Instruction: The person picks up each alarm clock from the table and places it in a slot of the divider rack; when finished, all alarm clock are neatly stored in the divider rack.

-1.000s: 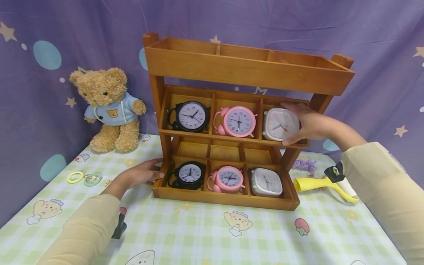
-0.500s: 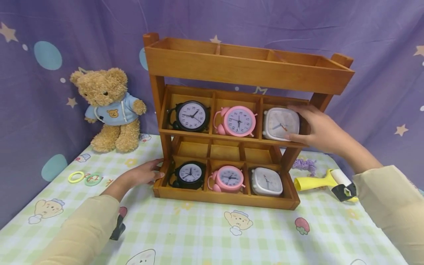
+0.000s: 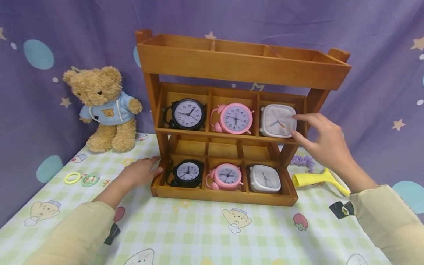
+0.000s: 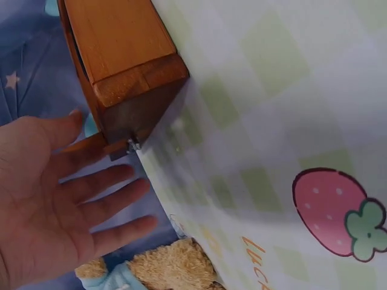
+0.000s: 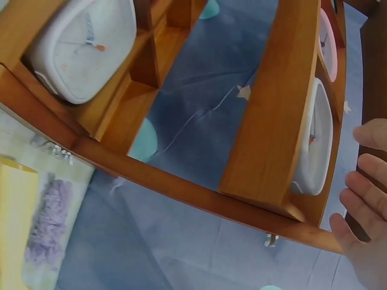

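Note:
A three-tier wooden rack (image 3: 241,66) holds alarm clocks in its compartments. My right hand (image 3: 326,141) is beside the white alarm clock (image 3: 273,114) in the middle tier's right compartment, thumb and forefinger apart and overlapping its right edge in the head view. In the right wrist view the fingers (image 5: 366,208) are straight, to the right of that clock's face. My left hand (image 3: 137,175) is at the lower left end of the rack, thumb overlapping the frame; its fingers are straight in the left wrist view. A black clock (image 3: 187,114) and a pink clock (image 3: 236,118) share the middle tier.
The bottom tier has another black clock (image 3: 187,173), pink clock (image 3: 226,176) and white clock (image 3: 265,178). A teddy bear (image 3: 107,110) sits left of the rack. Two rings, one a yellow ring (image 3: 72,178), lie nearby. At right lie a yellow-handled roller (image 3: 308,179) and purple yarn (image 3: 303,161).
My right hand has drawn back to the right from the middle-tier white clock, its fingers leaving the clock's face. The left hand stays by the rack. The head view has shifted slightly.

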The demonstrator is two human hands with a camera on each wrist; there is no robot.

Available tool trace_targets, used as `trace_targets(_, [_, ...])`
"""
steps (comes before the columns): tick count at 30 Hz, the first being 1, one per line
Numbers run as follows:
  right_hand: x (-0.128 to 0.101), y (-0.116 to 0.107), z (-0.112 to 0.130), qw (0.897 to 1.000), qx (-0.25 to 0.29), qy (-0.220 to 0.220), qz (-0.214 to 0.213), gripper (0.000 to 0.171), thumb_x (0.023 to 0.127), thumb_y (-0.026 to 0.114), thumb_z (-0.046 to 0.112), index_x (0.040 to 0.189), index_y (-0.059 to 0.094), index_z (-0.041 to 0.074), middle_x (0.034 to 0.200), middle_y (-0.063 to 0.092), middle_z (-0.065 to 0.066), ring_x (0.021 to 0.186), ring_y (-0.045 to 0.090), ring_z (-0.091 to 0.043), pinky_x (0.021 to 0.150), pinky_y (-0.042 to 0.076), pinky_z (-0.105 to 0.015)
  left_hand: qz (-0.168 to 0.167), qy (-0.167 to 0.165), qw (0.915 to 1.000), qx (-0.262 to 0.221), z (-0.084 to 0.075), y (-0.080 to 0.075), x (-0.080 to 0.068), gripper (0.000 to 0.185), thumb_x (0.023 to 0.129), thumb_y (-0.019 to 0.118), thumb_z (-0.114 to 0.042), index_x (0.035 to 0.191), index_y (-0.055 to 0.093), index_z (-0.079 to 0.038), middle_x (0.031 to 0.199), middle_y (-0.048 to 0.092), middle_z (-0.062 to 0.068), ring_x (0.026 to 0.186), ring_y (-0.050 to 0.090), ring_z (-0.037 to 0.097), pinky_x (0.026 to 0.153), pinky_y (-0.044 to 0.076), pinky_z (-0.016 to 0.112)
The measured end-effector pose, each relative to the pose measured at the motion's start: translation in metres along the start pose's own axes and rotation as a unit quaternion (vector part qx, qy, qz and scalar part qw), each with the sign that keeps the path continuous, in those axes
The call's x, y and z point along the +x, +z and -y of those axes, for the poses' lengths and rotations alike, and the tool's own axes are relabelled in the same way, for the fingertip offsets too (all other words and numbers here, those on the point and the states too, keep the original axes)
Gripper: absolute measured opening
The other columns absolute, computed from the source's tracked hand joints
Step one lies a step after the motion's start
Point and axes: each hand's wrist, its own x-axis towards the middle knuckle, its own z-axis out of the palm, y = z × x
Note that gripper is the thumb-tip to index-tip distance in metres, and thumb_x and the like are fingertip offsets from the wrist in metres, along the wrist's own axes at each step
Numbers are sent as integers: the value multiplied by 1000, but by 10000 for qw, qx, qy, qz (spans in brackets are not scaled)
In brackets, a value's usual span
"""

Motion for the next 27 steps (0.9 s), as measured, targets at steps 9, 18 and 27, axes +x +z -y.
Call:
trace_targets(9, [-25, 6, -3, 9981, 146, 137, -578, 28, 91, 76, 17, 116, 74, 5, 111, 71, -14, 109, 62, -36, 82, 44, -47, -1703, -45, 9851, 231, -12, -10, -15, 40, 105, 54, -25, 134, 63, 0, 126, 65, 29, 106, 64, 51, 82, 53, 65])
trace_targets(18, [-52, 12, -20, 9941, -36, 147, -1078, 19, 88, 75, 12, 104, 76, 2, 98, 71, -13, 91, 57, -10, 73, 39, -21, -3056, -7, 9520, 196, -7, -14, -25, 32, 104, 56, -24, 122, 71, -2, 119, 68, 27, 97, 65, 54, 73, 52, 67])
trace_targets(27, [-78, 24, -42, 9919, -142, 639, -1090, 18, 89, 73, 14, 104, 77, 5, 98, 72, -15, 86, 44, 12, 69, 39, -19, -3575, -72, 9336, 215, 7, -8, -23, 30, 100, 62, -22, 119, 71, 0, 117, 69, 27, 99, 64, 52, 75, 50, 66])
